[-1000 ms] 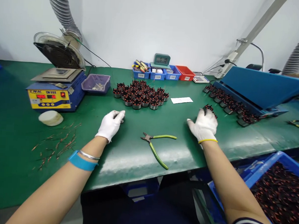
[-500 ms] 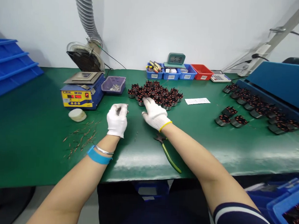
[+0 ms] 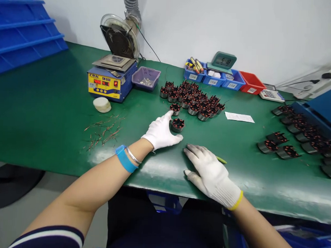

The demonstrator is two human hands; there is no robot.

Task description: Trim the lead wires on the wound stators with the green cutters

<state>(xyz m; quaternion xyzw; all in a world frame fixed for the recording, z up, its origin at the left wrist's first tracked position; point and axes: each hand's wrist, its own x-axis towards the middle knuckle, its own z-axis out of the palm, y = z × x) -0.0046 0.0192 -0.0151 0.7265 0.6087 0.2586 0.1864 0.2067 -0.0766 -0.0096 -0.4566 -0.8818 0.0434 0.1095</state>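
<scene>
My left hand (image 3: 163, 133), in a white glove, is spread open beside a single motor stator (image 3: 178, 125) with copper windings. Its fingertips reach close to another stator (image 3: 175, 109) at the near edge of the cluster. Whether they touch it I cannot tell. My right hand (image 3: 207, 171), gloved with a yellow cuff, lies low over the table with fingers stretched and thumb apart. Under it lie the cutting pliers, mostly hidden; only a piece of green handle (image 3: 221, 160) shows. Behind both hands stands a group of several stators (image 3: 194, 109).
Copper wire scraps (image 3: 103, 133) lie at left, near a round white pad (image 3: 102, 104) and a blue-yellow CM 553 unit (image 3: 108, 85). A purple tray (image 3: 146, 78), small bins (image 3: 213, 79) and a clock (image 3: 224, 60) stand behind. More stators (image 3: 297, 124) stand at right beside a paper slip (image 3: 239, 117).
My left hand has opened from a pinch and moved right towards the stators. One stator now stands nearer. My right hand has drawn back from the cluster to the pliers. The view has turned.
</scene>
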